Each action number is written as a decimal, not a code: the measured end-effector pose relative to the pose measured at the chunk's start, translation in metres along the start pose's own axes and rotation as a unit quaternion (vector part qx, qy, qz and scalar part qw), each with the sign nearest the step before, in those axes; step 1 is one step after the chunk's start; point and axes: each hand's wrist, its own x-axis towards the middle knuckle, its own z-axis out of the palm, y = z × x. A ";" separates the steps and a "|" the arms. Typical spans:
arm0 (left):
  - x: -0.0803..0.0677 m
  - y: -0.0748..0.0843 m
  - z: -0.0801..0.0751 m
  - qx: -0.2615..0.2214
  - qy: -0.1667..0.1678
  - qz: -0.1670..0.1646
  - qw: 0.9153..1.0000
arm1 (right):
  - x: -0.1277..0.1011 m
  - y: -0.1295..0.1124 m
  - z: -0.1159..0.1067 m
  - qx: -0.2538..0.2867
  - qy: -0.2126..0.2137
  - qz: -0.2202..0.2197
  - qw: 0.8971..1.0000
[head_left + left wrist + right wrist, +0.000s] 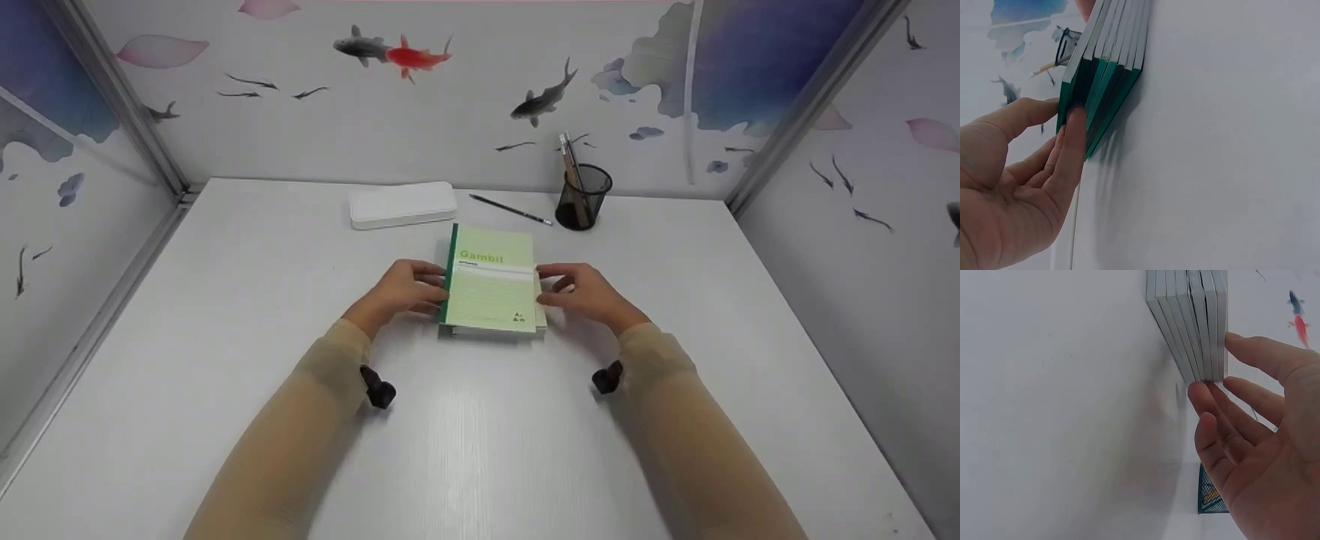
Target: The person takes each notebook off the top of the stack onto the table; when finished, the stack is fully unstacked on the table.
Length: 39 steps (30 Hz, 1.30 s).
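Observation:
A light green notebook with a dark green spine and "Gambit" on its cover lies on top of a stack of notebooks, set slightly off from those below. At its spine side, my left hand pinches the top notebook; in the left wrist view the thumb is on the cover side and a finger reaches into the gap under the spine. On the opposite side my right hand touches the stack's edges with thumb and fingertips, its fingers loosely bent. Green spines fan out in the left wrist view.
A white case lies at the back of the white table. Beside it are a dark pencil and a black mesh pen holder with pencils inside. Panels with painted fish stand around the table's back and sides.

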 end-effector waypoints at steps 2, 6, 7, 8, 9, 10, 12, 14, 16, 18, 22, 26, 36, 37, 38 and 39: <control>-0.001 -0.002 -0.002 -0.019 -0.017 0.000 1.000 | -0.001 0.000 -0.001 -0.004 -0.002 -0.006 1.000; -0.005 -0.004 -0.005 -0.053 -0.044 0.007 0.998 | -0.001 -0.001 -0.002 -0.023 -0.006 -0.007 1.000; -0.005 -0.005 -0.005 -0.062 -0.049 0.008 0.997 | -0.001 -0.001 -0.002 -0.027 -0.007 -0.009 1.000; -0.006 -0.006 -0.006 -0.070 -0.053 0.009 0.996 | 0.000 -0.001 -0.002 -0.030 -0.008 -0.010 0.999; -0.007 -0.007 -0.007 -0.078 -0.055 0.008 0.995 | 0.000 -0.001 -0.002 -0.035 -0.010 -0.013 0.999; -0.007 -0.008 -0.007 -0.085 -0.057 0.007 0.995 | 0.000 -0.001 -0.002 -0.038 -0.012 -0.014 0.999; -0.008 -0.010 -0.009 -0.099 -0.060 0.006 0.993 | 0.001 -0.001 -0.003 -0.042 -0.015 -0.015 0.999; -0.010 -0.011 -0.010 -0.114 -0.058 0.002 0.992 | 0.001 -0.001 -0.004 -0.044 -0.018 -0.017 0.999; -0.012 -0.013 -0.013 -0.126 -0.054 -0.002 0.991 | 0.000 -0.002 -0.005 -0.044 -0.021 -0.016 0.999; -0.015 -0.015 -0.016 -0.135 -0.047 -0.006 0.990 | 0.000 -0.003 -0.006 -0.041 -0.022 -0.015 0.999; -0.022 -0.020 -0.025 -0.147 -0.038 -0.006 0.988 | -0.001 -0.004 -0.006 -0.046 -0.025 -0.012 0.999; -0.032 -0.023 -0.038 -0.151 -0.029 -0.007 0.988 | 0.000 -0.004 -0.006 -0.050 -0.027 -0.007 0.998; -0.061 -0.040 -0.088 -0.132 0.013 -0.020 0.991 | 0.000 -0.006 -0.002 -0.034 -0.027 0.008 0.999; -0.063 -0.042 -0.093 -0.129 0.015 -0.020 0.991 | -0.001 -0.006 -0.002 -0.034 -0.028 0.009 0.999; -0.066 -0.044 -0.097 -0.127 0.018 -0.020 0.991 | -0.001 -0.006 -0.002 -0.032 -0.027 0.011 0.999; -0.067 -0.046 -0.100 -0.127 0.020 -0.022 0.992 | -0.001 -0.006 -0.002 -0.032 -0.027 0.012 0.999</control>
